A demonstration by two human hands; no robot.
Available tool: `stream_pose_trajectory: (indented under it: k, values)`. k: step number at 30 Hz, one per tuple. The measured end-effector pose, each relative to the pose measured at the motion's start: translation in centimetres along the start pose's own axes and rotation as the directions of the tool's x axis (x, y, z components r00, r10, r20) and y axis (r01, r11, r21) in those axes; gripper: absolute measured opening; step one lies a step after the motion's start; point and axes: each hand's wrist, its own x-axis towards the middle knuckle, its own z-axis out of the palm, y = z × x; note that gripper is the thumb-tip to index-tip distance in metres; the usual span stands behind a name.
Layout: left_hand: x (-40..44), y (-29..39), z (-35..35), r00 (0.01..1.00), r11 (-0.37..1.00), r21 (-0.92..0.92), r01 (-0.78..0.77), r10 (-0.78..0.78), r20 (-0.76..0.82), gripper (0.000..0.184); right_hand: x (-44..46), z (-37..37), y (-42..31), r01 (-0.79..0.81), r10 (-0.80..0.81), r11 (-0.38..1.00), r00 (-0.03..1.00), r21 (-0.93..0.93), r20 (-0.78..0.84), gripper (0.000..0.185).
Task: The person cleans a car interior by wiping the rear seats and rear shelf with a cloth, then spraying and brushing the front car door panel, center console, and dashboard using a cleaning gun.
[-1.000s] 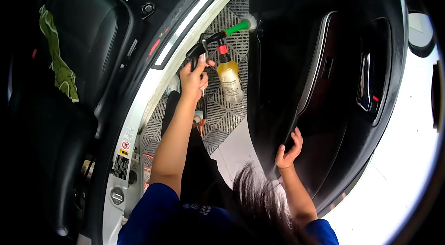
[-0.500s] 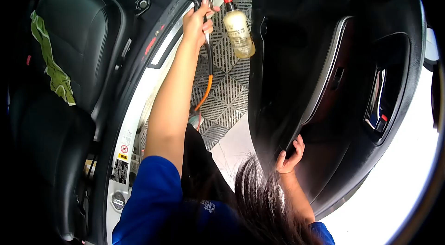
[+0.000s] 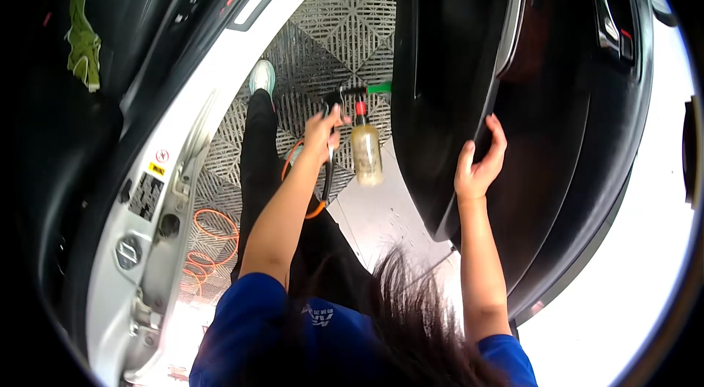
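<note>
My left hand is closed round the handle of an air cleaning gun, whose clear bottle of yellowish liquid hangs below a red collar. The gun's green nozzle points right at the door; its tip is out of sight against the dark panel. From the grip a black and orange hose runs down. My right hand grasps the armrest edge of the open car door, thumb on one side and fingers on the other.
The white door sill and a dark seat with a green cloth lie to the left. Coils of orange hose rest on the grated floor. A shoe stands between sill and door.
My left hand has brought the air cleaning gun back towards my body, from above the sill to beside the door's edge. My right hand has shifted up along the armrest edge. The view has moved.
</note>
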Motion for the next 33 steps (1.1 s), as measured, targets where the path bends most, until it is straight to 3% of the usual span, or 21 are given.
stream_pose_trajectory:
  k: [3, 7, 8, 10, 11, 13, 14, 18, 26, 28, 33]
  values:
    - [-4.4, -3.6, -1.7, 0.993, 0.997, 0.033, 0.066, -0.062, -0.101, 0.026, -0.1, 0.0, -0.1, -0.009, 0.010, 1.000, 1.000, 0.012, -0.013, 0.041]
    - [-4.8, -2.1, -1.5, 0.993, 0.994, -0.024, -0.110, 0.109, -0.032, 0.025, -0.5, 0.0, 0.0, -0.019, 0.020, 0.999, 1.000, 0.029, -0.017, 0.041]
    - [-3.7, -0.6, -1.0, 0.989, 0.988, -0.049, -0.145, 0.145, -0.004, 0.038, -0.4, 0.1, 0.1, -0.007, 0.008, 0.999, 1.000, 0.033, -0.022, 0.041]
    - [-1.8, 3.6, 1.5, 0.952, 0.949, -0.098, -0.300, 0.305, 0.041, 0.085, -0.5, 0.1, 0.1, -0.005, 0.005, 1.000, 1.000, 0.026, -0.018, 0.042]
    - [-0.6, 5.9, 3.0, 0.939, 0.937, -0.098, -0.334, 0.340, 0.046, 0.092, -0.4, 0.1, -0.1, -0.011, 0.012, 1.000, 1.000, 0.023, -0.020, 0.042]
    - [1.4, 9.8, 5.5, 0.901, 0.909, -0.063, -0.411, 0.416, 0.122, 0.044, -0.5, 0.3, 0.1, -0.021, 0.021, 0.999, 0.999, 0.026, -0.025, 0.041]
    - [2.2, 11.0, 6.3, 0.880, 0.891, -0.062, -0.449, 0.453, 0.143, 0.031, -0.5, 0.3, 0.2, -0.024, 0.024, 1.000, 1.000, 0.018, -0.018, 0.041]
    - [0.5, 11.0, 5.9, 0.891, 0.902, -0.059, -0.429, 0.433, 0.138, 0.026, -0.5, 0.4, 0.3, -0.025, 0.026, 1.000, 0.999, 0.018, -0.027, 0.042]
    - [-8.0, -1.2, -2.9, 0.983, 0.980, 0.126, -0.156, 0.141, 0.119, 0.025, -0.5, 0.2, -0.2, -0.035, 0.035, 0.999, 0.999, 0.002, -0.024, 0.043]
    - [-7.8, -0.9, -2.5, 0.982, 0.980, 0.111, -0.163, 0.151, 0.111, 0.027, -0.5, 0.2, -0.3, -0.041, 0.041, 0.999, 0.999, -0.002, -0.014, 0.043]
    - [-2.2, 6.4, 3.3, 0.905, 0.913, -0.103, -0.394, 0.405, 0.130, 0.031, -0.6, 0.4, 0.3, -0.016, 0.017, 1.000, 0.999, 0.021, -0.027, 0.042]
